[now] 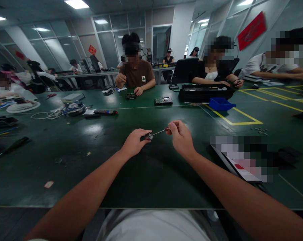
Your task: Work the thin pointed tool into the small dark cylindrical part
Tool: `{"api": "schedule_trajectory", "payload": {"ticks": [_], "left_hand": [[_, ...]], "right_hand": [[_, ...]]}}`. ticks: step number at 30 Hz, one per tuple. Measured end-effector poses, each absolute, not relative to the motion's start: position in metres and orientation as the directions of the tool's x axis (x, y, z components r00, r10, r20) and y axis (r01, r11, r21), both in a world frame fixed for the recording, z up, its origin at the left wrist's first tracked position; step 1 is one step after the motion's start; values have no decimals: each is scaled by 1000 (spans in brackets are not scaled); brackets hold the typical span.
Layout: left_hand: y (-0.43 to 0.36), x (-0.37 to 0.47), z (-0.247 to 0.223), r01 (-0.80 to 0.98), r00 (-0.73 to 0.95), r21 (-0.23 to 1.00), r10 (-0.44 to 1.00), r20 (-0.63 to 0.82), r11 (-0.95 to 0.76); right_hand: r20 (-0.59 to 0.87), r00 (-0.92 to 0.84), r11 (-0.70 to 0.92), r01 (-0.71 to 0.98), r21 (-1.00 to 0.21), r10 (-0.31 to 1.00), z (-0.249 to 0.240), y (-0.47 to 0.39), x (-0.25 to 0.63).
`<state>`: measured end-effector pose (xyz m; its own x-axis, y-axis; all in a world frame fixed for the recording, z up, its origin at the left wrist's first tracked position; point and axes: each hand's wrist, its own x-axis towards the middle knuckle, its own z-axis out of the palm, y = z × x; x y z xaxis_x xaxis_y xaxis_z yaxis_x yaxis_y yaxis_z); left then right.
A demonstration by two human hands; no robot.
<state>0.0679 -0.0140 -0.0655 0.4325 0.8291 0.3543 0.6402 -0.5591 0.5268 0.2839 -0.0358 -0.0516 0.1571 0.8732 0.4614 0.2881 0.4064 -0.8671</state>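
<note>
Between the thumb and fingers of my left hand (135, 142) is a small dark cylindrical part (149, 136), its round, lighter end facing right. My right hand (181, 136) is closed around the red handle of a screwdriver (159, 132). The thin metal shaft points left and its tip reaches the round end of the cylinder; whether it touches or enters is too small to tell. Both hands are above the green table (156, 174), near its middle.
A blue bin (221, 104), a hard drive (163, 101) and a long black casing (204, 93) lie ahead. Pixelated papers (242, 160) are at right. Cables (49, 114) and a dark tool (105, 112) lie left. Several people sit around; one (137, 72) works opposite.
</note>
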Motion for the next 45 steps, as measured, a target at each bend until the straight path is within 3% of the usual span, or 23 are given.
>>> {"api": "schedule_trajectory", "payload": {"ticks": [10,17,20,23,26,29,31,34,40,45], "left_hand": [[-12,67,-69,651,424,528,838,342,-545],[-11,69,-67,600,317,673,901,296,-432],[-6,69,-69,488,226,807,941,252,-333],[-2,69,-69,251,163,944,970,178,-215],[-1,69,-67,35,130,997,989,70,-75],[-2,69,-64,111,154,991,986,62,-80],[-4,70,-62,336,167,930,982,93,-145],[-9,74,-61,625,229,732,960,163,-273],[-18,87,-65,798,454,384,882,125,-465],[-19,95,-70,891,398,187,909,120,-415]], "right_hand": [[486,175,388,405,-828,856,-52,-36,286],[480,211,363,424,-830,851,-51,-34,289],[480,205,370,412,-833,853,-51,-34,289],[488,198,382,405,-831,850,-50,-35,289],[492,195,390,396,-831,849,-49,-36,288],[496,192,400,385,-832,847,-48,-37,287],[497,189,403,381,-832,847,-48,-37,287],[490,189,400,370,-838,851,-49,-36,287],[494,185,400,386,-831,849,-50,-36,287],[486,182,396,379,-837,855,-49,-37,286]]}}
